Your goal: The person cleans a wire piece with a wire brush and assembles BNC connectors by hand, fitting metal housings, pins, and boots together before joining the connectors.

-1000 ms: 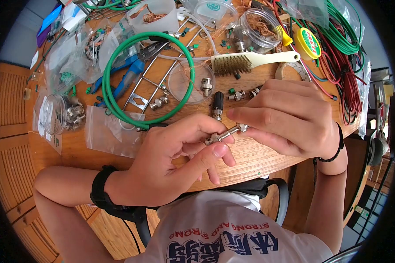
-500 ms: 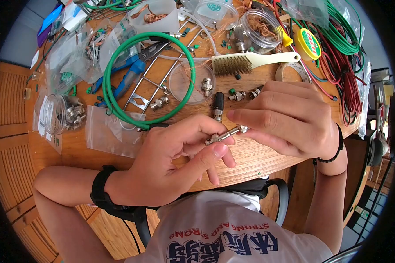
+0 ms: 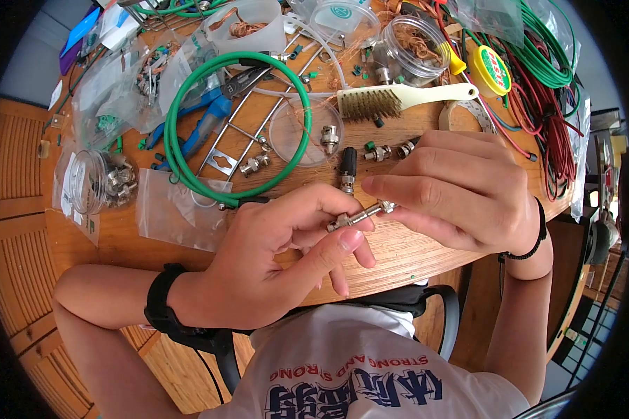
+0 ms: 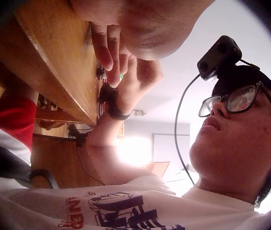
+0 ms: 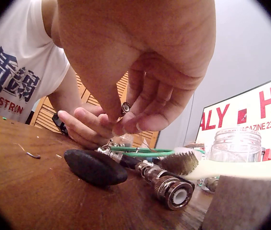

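A slim silvery BNC coaxial connector is held between both hands above the table's front edge. My left hand grips its wider end between thumb and index finger, the other fingers loosely bent below. With thumb and fingertips, my right hand pinches the opposite end, which is partly covered by those fingers. The right wrist view shows a round open end of the connector at the right fingertips. Just beyond the hands a black-sleeved connector lies on the table, with more BNC connectors close by.
A coiled green cable lies over blue-handled pliers and a metal rack. Behind the hands is a wire brush. Jars of copper strands, a yellow tin, red cables and plastic bags crowd the wooden table.
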Tool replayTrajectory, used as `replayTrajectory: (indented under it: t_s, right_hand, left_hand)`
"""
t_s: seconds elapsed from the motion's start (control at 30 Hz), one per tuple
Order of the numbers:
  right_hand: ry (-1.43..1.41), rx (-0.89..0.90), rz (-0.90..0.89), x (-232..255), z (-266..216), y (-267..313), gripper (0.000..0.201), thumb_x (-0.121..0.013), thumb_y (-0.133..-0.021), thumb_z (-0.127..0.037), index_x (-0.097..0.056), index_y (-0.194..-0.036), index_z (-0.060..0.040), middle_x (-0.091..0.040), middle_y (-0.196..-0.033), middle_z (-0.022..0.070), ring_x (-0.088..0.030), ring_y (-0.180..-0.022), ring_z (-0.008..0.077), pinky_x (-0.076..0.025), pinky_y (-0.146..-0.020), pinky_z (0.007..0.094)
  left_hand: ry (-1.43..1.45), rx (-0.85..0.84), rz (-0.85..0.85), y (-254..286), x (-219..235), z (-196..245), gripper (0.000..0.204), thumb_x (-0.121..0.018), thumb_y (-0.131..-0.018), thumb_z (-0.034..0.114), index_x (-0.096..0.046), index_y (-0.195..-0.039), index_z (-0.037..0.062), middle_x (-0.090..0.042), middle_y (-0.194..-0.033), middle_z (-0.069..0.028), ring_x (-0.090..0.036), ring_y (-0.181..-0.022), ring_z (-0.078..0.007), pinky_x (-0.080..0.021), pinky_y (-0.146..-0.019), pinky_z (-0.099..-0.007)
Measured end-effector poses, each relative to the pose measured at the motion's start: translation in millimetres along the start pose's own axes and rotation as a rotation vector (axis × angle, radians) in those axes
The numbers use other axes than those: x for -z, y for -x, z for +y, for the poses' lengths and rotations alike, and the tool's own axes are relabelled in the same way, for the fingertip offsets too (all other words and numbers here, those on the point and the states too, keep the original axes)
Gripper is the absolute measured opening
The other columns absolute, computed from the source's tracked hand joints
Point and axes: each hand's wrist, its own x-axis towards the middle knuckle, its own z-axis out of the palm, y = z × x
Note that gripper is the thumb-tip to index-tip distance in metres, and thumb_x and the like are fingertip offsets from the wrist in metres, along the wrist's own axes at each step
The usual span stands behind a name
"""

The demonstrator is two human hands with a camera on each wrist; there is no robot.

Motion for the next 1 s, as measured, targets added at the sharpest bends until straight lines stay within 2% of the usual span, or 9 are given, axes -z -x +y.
replayTrajectory:
  t_s: [0.47, 0.7, 0.8, 0.87, 1.0]
  right_hand:
    - [-0.012, -0.015, 0.022, -0.6, -2.4, -1.1, 0.029, -0.081, -0.081, -0.015, -0.075, -0.104, 0.0024, -0.069, -0.083, 0.0084, -0.065, -0.067, 0.0219, -0.047, -0.054, 0.0333]
    - [-0.041, -0.005, 0.020, 1.8, -6.1, -1.0, 0.024, -0.081, -0.083, -0.016, -0.077, -0.102, -0.0005, -0.074, -0.085, 0.0069, -0.066, -0.064, 0.0192, -0.047, -0.051, 0.0303]
    - [-0.050, 0.000, 0.027, 1.0, -5.5, -1.2, 0.021, -0.081, -0.085, -0.016, -0.078, -0.100, -0.0013, -0.075, -0.084, 0.0063, -0.067, -0.065, 0.0188, -0.049, -0.052, 0.0293]
    - [-0.052, 0.010, 0.045, -0.8, -4.7, -0.6, 0.020, -0.080, -0.086, -0.016, -0.078, -0.100, -0.0015, -0.075, -0.084, 0.0060, -0.068, -0.066, 0.0189, -0.050, -0.052, 0.0291]
    - [-0.046, 0.003, 0.046, 0.2, -5.7, 0.5, 0.019, -0.079, -0.088, -0.017, -0.078, -0.100, -0.0019, -0.076, -0.085, 0.0066, -0.068, -0.066, 0.0196, -0.051, -0.053, 0.0298]
  left_hand:
    - [0.002, -0.009, 0.010, 0.5, -1.3, -1.3, 0.019, -0.049, -0.110, 0.008, -0.051, -0.123, -0.0045, -0.065, -0.119, -0.0136, -0.075, -0.096, -0.0210, -0.057, -0.061, -0.0245]
    - [-0.011, 0.029, -0.041, 2.0, 1.9, 1.0, 0.016, -0.048, -0.109, 0.006, -0.052, -0.122, -0.0028, -0.066, -0.119, -0.0146, -0.075, -0.095, -0.0199, -0.057, -0.063, -0.0260]
    - [-0.019, 0.015, -0.038, 1.7, 1.2, 1.5, 0.013, -0.048, -0.109, 0.006, -0.055, -0.117, -0.0022, -0.069, -0.114, -0.0149, -0.075, -0.092, -0.0187, -0.056, -0.062, -0.0262]
    - [-0.014, 0.019, -0.028, 1.7, 0.8, 3.1, 0.012, -0.050, -0.109, 0.006, -0.057, -0.112, -0.0020, -0.072, -0.103, -0.0139, -0.075, -0.084, -0.0170, -0.054, -0.061, -0.0253]
    - [-0.026, -0.007, -0.030, 0.3, 0.1, 7.4, 0.012, -0.051, -0.109, 0.007, -0.058, -0.111, -0.0015, -0.072, -0.092, -0.0117, -0.074, -0.075, -0.0152, -0.053, -0.060, -0.0244]
